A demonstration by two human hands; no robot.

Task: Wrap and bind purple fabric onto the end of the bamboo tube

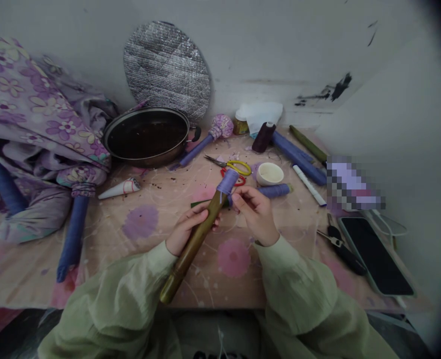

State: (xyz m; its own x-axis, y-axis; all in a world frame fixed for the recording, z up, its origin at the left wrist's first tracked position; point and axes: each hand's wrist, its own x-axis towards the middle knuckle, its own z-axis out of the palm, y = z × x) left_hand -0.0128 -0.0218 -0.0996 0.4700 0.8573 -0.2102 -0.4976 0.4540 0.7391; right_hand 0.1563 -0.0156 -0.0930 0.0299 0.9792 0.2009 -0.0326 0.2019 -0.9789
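The brown-green tube (182, 265) is held above the patterned cloth (108, 234), its long axis slanting from near the person's body away and rightward. The left hand (181, 233) grasps it a little above the middle; the right hand (258, 215) is nearer the far end, just right of the purple wrapping (228, 182), fingertips pinched, anything between them too small to tell. The tube looks smooth, slightly glossy. Beyond lie scissors (231, 164) and a white cup (270, 182).

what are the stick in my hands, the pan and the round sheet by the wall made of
Stick: probably bamboo, smooth and slightly glossy, with a faint joint ring.
Pan: dark metal, judging by its thin shiny rim.
Round sheet: likely foil over padding, silvery with crinkled, quilted lines.
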